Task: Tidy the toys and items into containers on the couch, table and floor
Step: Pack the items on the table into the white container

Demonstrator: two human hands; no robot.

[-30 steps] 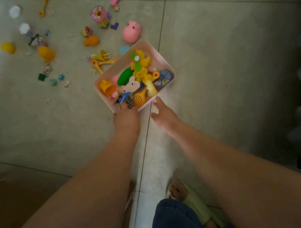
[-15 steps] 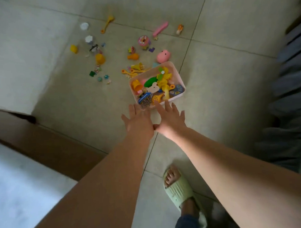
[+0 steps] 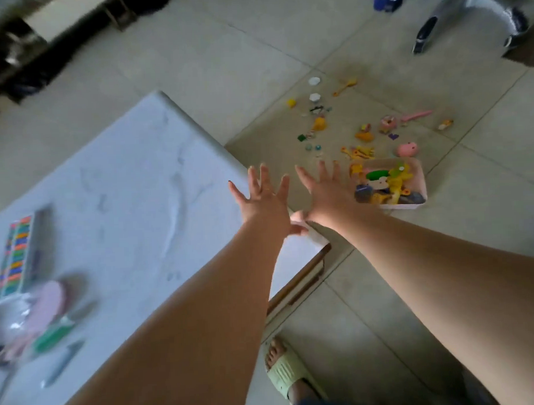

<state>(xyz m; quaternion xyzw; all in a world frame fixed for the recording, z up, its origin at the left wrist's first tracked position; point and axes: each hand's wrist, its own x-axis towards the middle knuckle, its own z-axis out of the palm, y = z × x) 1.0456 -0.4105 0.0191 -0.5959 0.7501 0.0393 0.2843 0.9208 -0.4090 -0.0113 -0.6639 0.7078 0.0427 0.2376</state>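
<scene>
Left hand (image 3: 261, 199): stretched out in the air, fingers spread wide, gripping nothing, over the corner of the white surface (image 3: 132, 189).
Right hand (image 3: 326, 191): same story, fingers splayed and empty, just beside the left, thumbs close together.
Pink tray (image 3: 422, 178): down on the floor (image 3: 194, 62), packed with bright toys, right of the hands.
Loose toys (image 3: 363, 135): scattered over the tiles beyond the tray, a pink pig (image 3: 407, 149) next to its far rim.
Surface: colourful box (image 3: 16, 256) and blurred items at its left end.
Foot: green slipper (image 3: 288, 374) planted below.
</scene>
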